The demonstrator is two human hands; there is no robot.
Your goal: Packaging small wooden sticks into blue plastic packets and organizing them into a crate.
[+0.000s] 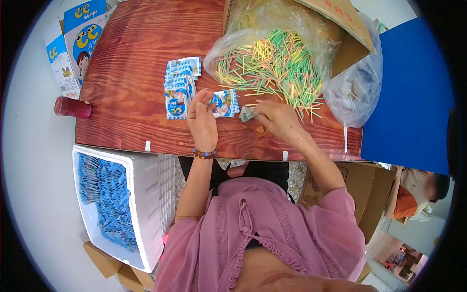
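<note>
My left hand (202, 127) is raised palm up with its fingers loosely apart, holding nothing that I can see. Just beside its fingers lie a few small blue-and-white packets (224, 103); whether the fingertips touch them I cannot tell. More such packets (176, 101) overlap in a row on its left. My right hand (281, 122) pinches a small crumpled piece of clear plastic (246, 114) just above the table. Under that hand sits a small brown lump (260, 129). Beyond it, a heap of thin yellow, green and pink sticks (277, 61) spills from a clear bag.
A cardboard box (357, 53) lies open behind the heap on the red wooden table (136, 48). At left stand a pink jar (73, 107) and printed cartons (83, 41). A white foam box (146, 194) holds many blue packets. A blue panel (408, 97) borders the right; another person sits beyond.
</note>
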